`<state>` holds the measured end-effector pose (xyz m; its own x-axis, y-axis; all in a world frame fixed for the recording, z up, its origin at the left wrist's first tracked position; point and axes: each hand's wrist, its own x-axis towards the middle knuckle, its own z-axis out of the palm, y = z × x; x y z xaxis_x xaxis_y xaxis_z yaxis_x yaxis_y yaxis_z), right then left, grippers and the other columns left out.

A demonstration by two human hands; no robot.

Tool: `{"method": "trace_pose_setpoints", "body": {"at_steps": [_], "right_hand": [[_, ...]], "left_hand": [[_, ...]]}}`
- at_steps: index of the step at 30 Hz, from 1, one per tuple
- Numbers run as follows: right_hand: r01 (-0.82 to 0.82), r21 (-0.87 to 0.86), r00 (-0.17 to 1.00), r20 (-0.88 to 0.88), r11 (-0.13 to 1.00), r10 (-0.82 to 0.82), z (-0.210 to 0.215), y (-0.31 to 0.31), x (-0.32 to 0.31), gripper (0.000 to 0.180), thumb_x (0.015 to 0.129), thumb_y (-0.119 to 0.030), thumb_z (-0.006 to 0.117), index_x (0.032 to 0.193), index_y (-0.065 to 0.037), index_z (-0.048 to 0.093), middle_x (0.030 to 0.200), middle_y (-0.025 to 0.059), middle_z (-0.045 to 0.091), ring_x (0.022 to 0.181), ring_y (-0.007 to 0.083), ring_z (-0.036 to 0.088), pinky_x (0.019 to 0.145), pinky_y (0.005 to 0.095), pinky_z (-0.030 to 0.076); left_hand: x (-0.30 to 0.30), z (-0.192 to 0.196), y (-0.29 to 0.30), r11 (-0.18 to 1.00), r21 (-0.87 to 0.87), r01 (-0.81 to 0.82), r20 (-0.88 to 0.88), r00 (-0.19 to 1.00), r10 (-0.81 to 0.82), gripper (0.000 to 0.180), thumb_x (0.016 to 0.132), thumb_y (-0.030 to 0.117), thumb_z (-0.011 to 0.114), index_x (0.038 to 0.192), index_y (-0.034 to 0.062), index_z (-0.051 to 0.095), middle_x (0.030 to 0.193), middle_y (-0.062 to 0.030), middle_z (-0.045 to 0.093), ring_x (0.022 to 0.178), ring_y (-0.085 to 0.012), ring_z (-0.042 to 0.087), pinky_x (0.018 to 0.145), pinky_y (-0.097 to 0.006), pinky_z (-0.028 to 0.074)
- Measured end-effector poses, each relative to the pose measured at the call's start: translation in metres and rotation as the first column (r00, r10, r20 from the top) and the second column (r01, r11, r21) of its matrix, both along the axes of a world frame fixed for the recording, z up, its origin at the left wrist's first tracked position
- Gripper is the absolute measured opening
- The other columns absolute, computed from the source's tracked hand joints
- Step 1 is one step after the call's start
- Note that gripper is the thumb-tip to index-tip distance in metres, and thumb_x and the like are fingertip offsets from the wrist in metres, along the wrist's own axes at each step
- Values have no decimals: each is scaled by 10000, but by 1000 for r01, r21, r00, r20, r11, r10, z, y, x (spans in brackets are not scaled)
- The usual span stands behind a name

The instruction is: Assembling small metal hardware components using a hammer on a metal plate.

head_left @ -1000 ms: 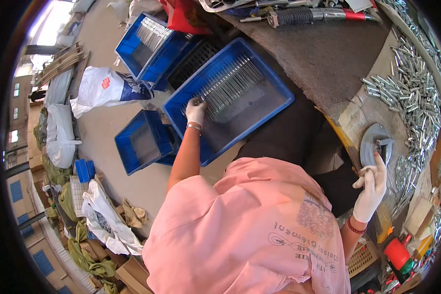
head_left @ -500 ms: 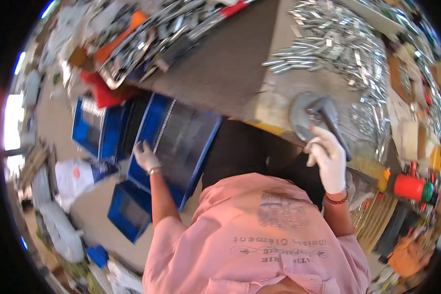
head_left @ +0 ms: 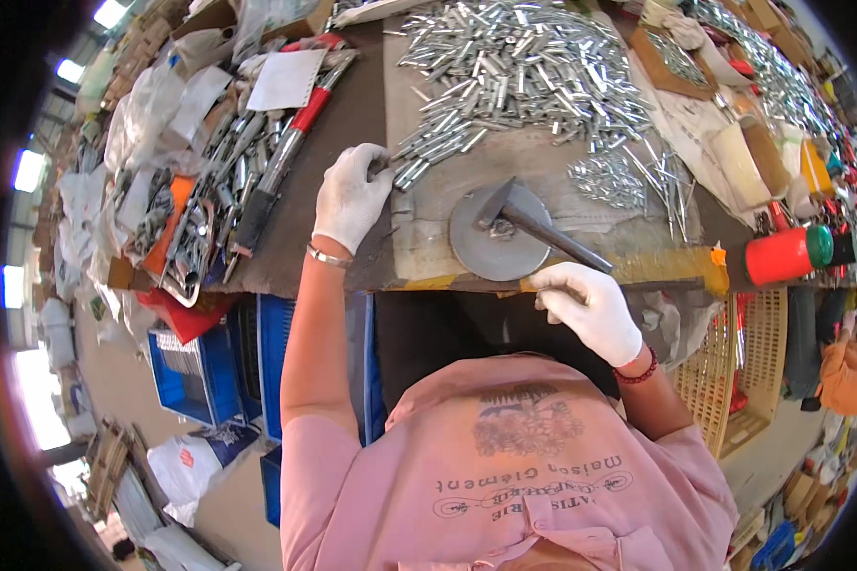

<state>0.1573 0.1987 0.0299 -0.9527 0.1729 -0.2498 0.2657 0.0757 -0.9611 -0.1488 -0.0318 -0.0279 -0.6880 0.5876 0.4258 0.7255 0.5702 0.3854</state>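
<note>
My left hand (head_left: 354, 195), in a white glove, is over the bench at the left edge of a heap of silvery metal rods (head_left: 524, 71). Its thumb and forefinger are bent with a gap between them, close to the nearest rods (head_left: 412, 173); nothing shows in its grasp. At the bench's front edge, my gloved right hand (head_left: 590, 309) has its fingers curled together, hiding whatever they may hold. Just above it ends the handle of a hammer (head_left: 552, 231), whose head rests on a round grey metal disc (head_left: 471, 243).
Smaller metal pieces (head_left: 607, 181) lie right of the disc. Tools and a red-banded bar (head_left: 300, 124) crowd the left side. A red container with green lid (head_left: 781, 257) stands at the right edge. Blue crates (head_left: 186, 376) are below left, a yellow basket (head_left: 752, 362) below right.
My left hand has moved up from over the blue crate to the rods on the bench. My right hand stays near the hammer handle. The view has turned toward the bench.
</note>
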Motion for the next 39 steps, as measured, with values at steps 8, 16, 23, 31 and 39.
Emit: {"method": "trace_pose_setpoints", "body": {"at_steps": [8,16,23,31,39], "right_hand": [[255,25,967,18,967,-256,9,38,40,224,1007,9,601,1204,3,708,920,36,717,745,62,626,697,233,519],[193,177,980,-80,965,-182,-5,55,49,200,991,-74,683,1172,-10,742,1033,121,773,892,207,741,821,341,584],[500,702,860,-332,508,-389,-10,111,62,163,937,-167,706,1069,-93,768,1061,151,763,1016,357,732,887,432,589],[313,937,780,-162,153,-605,-47,193,37,157,930,-270,730,949,-115,726,1012,113,712,959,347,720,820,469,577],[470,843,831,-322,263,-453,-18,168,41,108,875,-127,774,912,-62,696,872,113,691,798,287,706,725,386,559]], "left_hand": [[7,15,16,990,-28,136,249,961,-125,237,940,39,663,1162,48,742,1061,-154,741,1014,-334,723,931,-394,564],[7,37,17,945,-99,312,450,861,-237,254,885,-19,685,1134,-7,734,1069,-149,709,1057,-285,701,975,-371,539],[20,41,29,961,23,276,672,707,-220,268,920,-55,681,1183,-39,727,1051,-79,728,974,-144,687,907,-287,543],[40,40,50,935,-32,353,240,911,-336,172,811,9,794,972,23,735,987,-149,689,937,-349,682,854,-423,552],[77,45,31,965,154,214,239,939,-247,167,764,-24,799,907,36,738,966,-159,663,899,-359,660,797,-431,546]]}}
